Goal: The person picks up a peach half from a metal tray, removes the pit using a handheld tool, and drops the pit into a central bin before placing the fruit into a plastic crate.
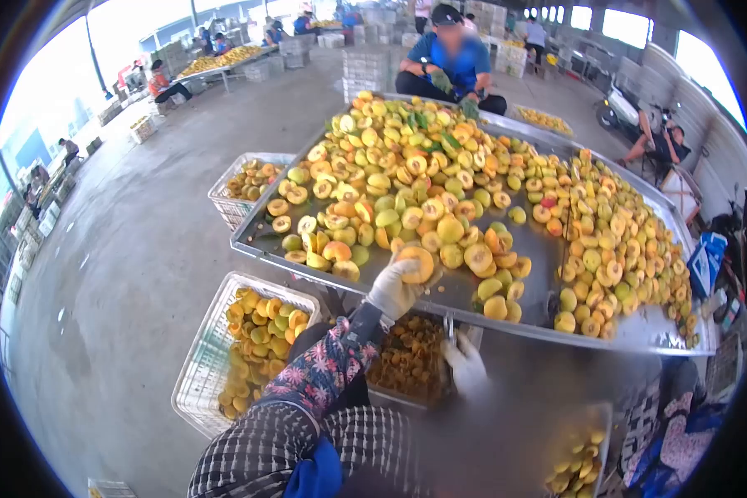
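My left hand [397, 289], in a white glove, holds a halved yellow peach [415, 265] at the near edge of the metal table [349, 286]. Its cut face shows. Lower right of it is my right hand [466, 365], also gloved in white and blurred, closed around the handle of a small metal tool [449, 326] that points up near the table edge. Below and between the hands, a crate [407, 400] holds brown pits or scraps [410, 358]. Halved peaches [452, 230] lie heaped on the table just beyond my left hand.
White crates of peach halves stand at lower left [199, 365] and by the table's left side [234, 212]; another container [603, 465] is at lower right. A person [452, 62] sits across the table. Other people and stacked crates [365, 70] are farther back.
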Available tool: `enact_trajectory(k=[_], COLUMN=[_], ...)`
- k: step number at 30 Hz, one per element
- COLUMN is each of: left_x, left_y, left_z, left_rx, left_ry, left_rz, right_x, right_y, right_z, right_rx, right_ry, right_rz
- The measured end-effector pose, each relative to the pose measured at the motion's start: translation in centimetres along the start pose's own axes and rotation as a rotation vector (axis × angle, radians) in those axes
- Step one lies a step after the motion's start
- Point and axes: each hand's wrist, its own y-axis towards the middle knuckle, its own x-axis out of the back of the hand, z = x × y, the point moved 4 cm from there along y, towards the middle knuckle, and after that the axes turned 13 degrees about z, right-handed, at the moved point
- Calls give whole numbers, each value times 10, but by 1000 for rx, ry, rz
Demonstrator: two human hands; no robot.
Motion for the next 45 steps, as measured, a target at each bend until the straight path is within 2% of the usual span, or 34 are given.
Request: enact_trajectory(k=[1,2,3,4,5,7,10,14,16,19,22,25,28,31,35,38,41,42,45], left_x=[-5,-4,-3,0,2,-14,-25,-23,-16,-10,-12,-12,-14,-18,-14,-13,-18,-16,-9], left_y=[-3,-3,-8,-8,-10,-18,-24,-28,-29,-25,-27,-28,-27,-27,-24,-23,-24,-22,-20], left_z=[1,5,8,14,19,18,18,21,19,19,19,25,32,41,52,58,59,61,59], left_rx=[-32,-46,46,25,-4,-23,-44,-6,91,243,315,259,196,136,132,153,196,278,473], left_ry=[-44,-71,-75,-58,-38,51,90,-9,60,115,165,170,174,124,40,71,169,173,233], left_rz=[31,5,75,21,-29,-41,-70,-84,-40,-36,-41,-29,-25,-41,-54,-43,-122,-106,-17], right_x=[1,2,-16,-22,-25,-22,-30,-34,-34,-27,-21,-26,-24,-22,-25,-25,-25,-14,-9], right_y=[7,11,-1,2,7,28,33,31,28,25,24,23,31,20,11,7,8,11,4], right_z=[10,19,51,70,85,92,88,81,82,71,59,54,27,20,23,23,23,10,19], right_rx=[151,324,744,733,677,197,189,53,-6,5,168,238,148,-152,-230,-199,-221,-113,-134], right_ry=[-452,-896,-1688,-1612,-1499,-806,-944,-1059,-1106,-1159,-943,-547,99,598,880,1008,611,467,240], right_rz=[47,-9,-269,-294,-155,-45,-157,-103,-43,53,46,40,142,224,294,393,124,127,221])
